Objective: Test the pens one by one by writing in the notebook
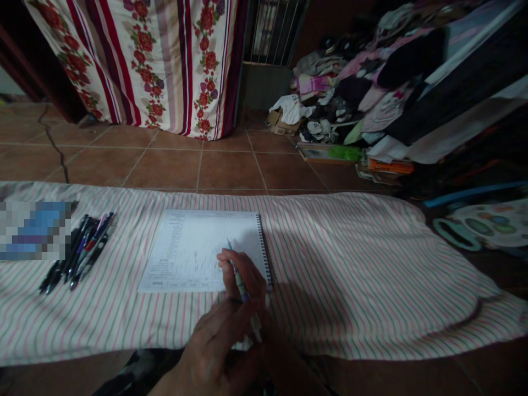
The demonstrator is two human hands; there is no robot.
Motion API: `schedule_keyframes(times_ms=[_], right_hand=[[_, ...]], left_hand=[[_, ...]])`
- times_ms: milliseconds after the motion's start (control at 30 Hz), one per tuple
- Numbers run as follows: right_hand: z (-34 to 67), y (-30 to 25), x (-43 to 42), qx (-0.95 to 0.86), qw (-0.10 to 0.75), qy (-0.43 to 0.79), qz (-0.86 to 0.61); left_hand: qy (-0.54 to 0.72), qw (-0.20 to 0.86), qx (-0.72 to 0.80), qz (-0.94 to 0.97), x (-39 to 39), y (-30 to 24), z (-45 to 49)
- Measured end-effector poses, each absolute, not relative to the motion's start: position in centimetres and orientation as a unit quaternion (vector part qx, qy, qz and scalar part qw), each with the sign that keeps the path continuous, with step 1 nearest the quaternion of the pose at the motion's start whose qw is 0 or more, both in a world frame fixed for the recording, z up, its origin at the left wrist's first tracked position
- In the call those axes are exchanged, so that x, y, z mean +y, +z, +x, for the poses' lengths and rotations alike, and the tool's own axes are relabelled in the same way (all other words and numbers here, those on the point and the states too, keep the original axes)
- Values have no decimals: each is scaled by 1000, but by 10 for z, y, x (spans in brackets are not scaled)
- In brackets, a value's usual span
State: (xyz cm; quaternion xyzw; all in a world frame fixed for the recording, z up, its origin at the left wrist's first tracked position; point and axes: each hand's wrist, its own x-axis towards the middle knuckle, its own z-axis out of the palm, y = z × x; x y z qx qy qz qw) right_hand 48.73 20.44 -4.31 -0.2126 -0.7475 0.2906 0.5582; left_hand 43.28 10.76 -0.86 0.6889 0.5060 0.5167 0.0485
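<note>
A spiral-bound notebook (pixel 206 231) lies open on the striped cloth, its coil along the right side. Short dark strokes mark the lower middle of the page, and printed lines run along its margins. My right hand (pixel 247 275) is closed around a pale patterned pen (pixel 239 280), the tip over the page and the rear end slanting back toward me. Below it, my left hand (pixel 214 346) reaches across to my right wrist, its fingers curled against it beside the pen's rear end. Part of the left fingers is in shadow.
Several pens (pixel 84 247) lie in a loose bunch left of the notebook, beside a blurred-out blue item (pixel 35 231). The striped cloth (pixel 350 264) covers the low surface. Beyond are floor tiles (pixel 165 165), a flowered curtain (pixel 177 66) and piled clothes (pixel 350 88).
</note>
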Motion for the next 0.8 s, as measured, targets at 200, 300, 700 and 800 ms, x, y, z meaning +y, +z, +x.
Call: schedule_keyframes(times_ms=[200, 300, 700, 800], right_hand=[[487, -42, 206, -757, 571, 250, -195], [488, -41, 206, -756, 572, 253, -192], [492, -35, 198, -757, 556, 278, -200], [491, -35, 199, -765, 547, 276, -199]], left_hand=[[504, 69, 506, 696, 105, -7, 431], [505, 65, 503, 698, 105, -5, 431], [497, 25, 520, 694, 106, -4, 433], [501, 23, 528, 685, 108, -1, 433]])
